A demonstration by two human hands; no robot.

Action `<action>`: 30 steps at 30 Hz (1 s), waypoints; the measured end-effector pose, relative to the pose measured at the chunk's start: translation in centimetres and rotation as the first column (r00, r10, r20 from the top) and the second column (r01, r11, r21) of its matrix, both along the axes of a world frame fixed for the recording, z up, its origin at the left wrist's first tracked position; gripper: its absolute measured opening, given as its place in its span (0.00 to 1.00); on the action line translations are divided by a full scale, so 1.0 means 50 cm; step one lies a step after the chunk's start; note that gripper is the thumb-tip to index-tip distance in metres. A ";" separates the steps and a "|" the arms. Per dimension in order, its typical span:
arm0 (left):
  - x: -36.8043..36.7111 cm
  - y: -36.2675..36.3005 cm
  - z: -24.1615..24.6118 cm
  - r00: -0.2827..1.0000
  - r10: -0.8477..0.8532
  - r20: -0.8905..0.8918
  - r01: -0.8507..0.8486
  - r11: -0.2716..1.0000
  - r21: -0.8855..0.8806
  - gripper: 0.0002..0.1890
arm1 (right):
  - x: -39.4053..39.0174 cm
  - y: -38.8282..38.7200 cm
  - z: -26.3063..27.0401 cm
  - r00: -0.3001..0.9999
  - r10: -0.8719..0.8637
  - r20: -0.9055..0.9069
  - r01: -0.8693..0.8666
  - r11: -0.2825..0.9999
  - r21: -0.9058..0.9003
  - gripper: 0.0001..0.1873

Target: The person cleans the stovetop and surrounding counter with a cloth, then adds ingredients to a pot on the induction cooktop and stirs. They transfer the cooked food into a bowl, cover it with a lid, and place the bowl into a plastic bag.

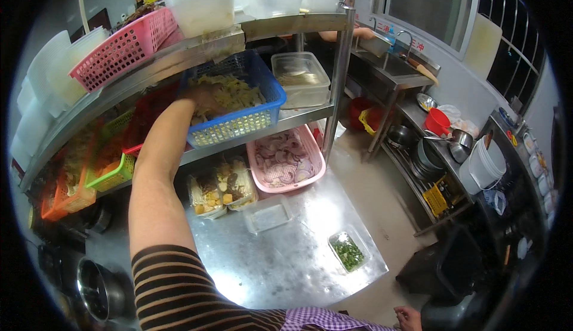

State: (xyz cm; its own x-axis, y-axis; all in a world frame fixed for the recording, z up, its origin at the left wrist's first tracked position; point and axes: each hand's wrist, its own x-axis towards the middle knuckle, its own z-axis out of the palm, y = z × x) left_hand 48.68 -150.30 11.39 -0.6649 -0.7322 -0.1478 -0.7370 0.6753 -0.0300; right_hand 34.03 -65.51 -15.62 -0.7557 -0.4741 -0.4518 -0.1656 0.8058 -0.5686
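Observation:
My left hand (207, 100) reaches into a blue plastic basket (235, 123) on the middle shelf. Its fingers are down among pale green cut vegetables (235, 91) that look like cabbage, so their grip is hidden. At the bottom edge, my right hand (408, 318) hangs beside the purple checked apron (329, 318), fingers loosely curled and nothing visible in them. On the steel table (286, 264) below the shelf, two packed food containers (221, 185) stand beside a clear plastic container (268, 214). A pink basket (320, 170) behind them holds sliced red onion (286, 156).
Chopped greens fill a small tub (348, 251) near the table's right corner. Green (112, 176) and orange (78, 199) baskets line the shelf leftward. A steel post (339, 76) supports the shelf's right end. Another person's hand (365, 32) holds a container at the sink (389, 67).

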 end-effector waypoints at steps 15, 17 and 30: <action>0.021 0.023 0.056 0.639 0.145 -0.755 0.052 0.972 0.231 0.24 | -0.070 0.013 -0.038 0.975 0.126 -0.185 -0.127 0.992 0.008 0.12; -0.020 0.089 0.070 0.791 0.198 -0.579 -0.015 0.952 0.305 0.25 | -0.072 0.040 -0.067 0.968 0.144 -0.206 -0.141 0.990 0.026 0.12; -0.052 0.064 0.020 0.845 0.047 -0.533 0.203 0.894 0.400 0.30 | -0.018 0.102 -0.073 0.994 0.088 -0.072 -0.072 0.978 0.195 0.18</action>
State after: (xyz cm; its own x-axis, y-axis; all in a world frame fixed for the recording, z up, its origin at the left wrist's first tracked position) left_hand 46.08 -147.10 12.41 -0.7833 -0.6197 -0.0484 -0.5005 0.5826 0.6403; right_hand 33.12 -60.41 -19.25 -0.7560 -0.4445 -0.4805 -0.2722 0.8811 -0.3868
